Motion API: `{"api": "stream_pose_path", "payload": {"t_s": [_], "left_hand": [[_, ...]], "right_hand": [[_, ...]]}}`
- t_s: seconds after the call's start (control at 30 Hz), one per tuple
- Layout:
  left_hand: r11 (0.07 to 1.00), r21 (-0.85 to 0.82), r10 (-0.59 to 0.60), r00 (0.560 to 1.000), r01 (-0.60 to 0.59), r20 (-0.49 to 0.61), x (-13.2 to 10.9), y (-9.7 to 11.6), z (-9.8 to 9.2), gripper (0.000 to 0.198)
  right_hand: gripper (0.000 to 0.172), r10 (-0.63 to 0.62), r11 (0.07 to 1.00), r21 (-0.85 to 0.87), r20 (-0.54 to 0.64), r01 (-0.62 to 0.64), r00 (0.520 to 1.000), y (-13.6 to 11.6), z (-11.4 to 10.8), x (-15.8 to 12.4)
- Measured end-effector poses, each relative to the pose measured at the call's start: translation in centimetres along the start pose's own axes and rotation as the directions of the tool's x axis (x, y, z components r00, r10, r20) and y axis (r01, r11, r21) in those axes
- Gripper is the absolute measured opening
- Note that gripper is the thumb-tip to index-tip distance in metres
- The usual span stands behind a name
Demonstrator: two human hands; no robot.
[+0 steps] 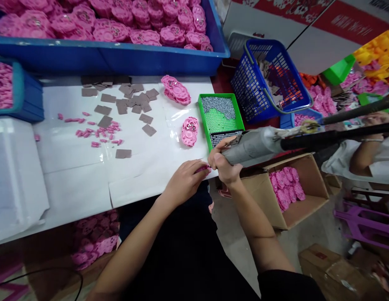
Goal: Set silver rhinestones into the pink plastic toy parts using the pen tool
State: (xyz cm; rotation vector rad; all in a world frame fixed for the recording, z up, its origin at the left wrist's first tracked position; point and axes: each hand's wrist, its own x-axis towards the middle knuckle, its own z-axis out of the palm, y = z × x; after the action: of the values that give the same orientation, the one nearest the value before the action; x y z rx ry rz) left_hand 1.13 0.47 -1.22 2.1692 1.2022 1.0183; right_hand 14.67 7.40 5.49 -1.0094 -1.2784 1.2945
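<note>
At the table's front edge my left hand [186, 179] is closed on a pink plastic piece [203, 168], mostly hidden by the fingers. My right hand [224, 163] wraps round a grey power screwdriver [252, 146], whose tip end is close to that piece. Just beyond my hands lies a pink part [190, 131] with an ornate edge, and farther back rests a small stack of similar pink parts [176, 90]. A green tray [201, 110] of small metal screws stands to their right. Grey-brown square plates [123, 154] and small pink pegs [102, 133] are scattered on the left.
A blue bin [119, 58] full of pink parts spans the back of the white table [78, 179]. A blue basket [254, 90] stands at the right, above an open carton [263, 194] of pink parts. Another person's arm [364, 156] shows at far right.
</note>
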Motion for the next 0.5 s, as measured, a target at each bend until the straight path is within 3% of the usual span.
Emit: {"api": "stream_pose_path", "payload": {"t_s": [0.13, 0.27, 0.5], "left_hand": [[1.0, -0.011, 0.017, 1.0, -0.017, -0.023, 0.1, -0.2, 0.1, 0.024], [0.998, -0.065, -0.008, 0.999, 0.005, -0.043, 0.3, -0.2, -0.1, 0.021], [0.992, -0.111, -0.07, 0.997, 0.066, -0.031, 0.1, -0.3, 0.0, 0.02]], "right_hand": [[0.029, -0.136, 0.989, 0.061, -0.025, 0.137, 0.99, -2.4, -0.3, 0.4], [0.033, -0.236, 0.968, 0.069, -0.074, 0.241, 0.969, -3.8, -0.7, 0.3], [0.029, -0.183, 0.977, 0.093, -0.076, 0.19, 0.98, -2.4, -0.6, -1.0]]}}
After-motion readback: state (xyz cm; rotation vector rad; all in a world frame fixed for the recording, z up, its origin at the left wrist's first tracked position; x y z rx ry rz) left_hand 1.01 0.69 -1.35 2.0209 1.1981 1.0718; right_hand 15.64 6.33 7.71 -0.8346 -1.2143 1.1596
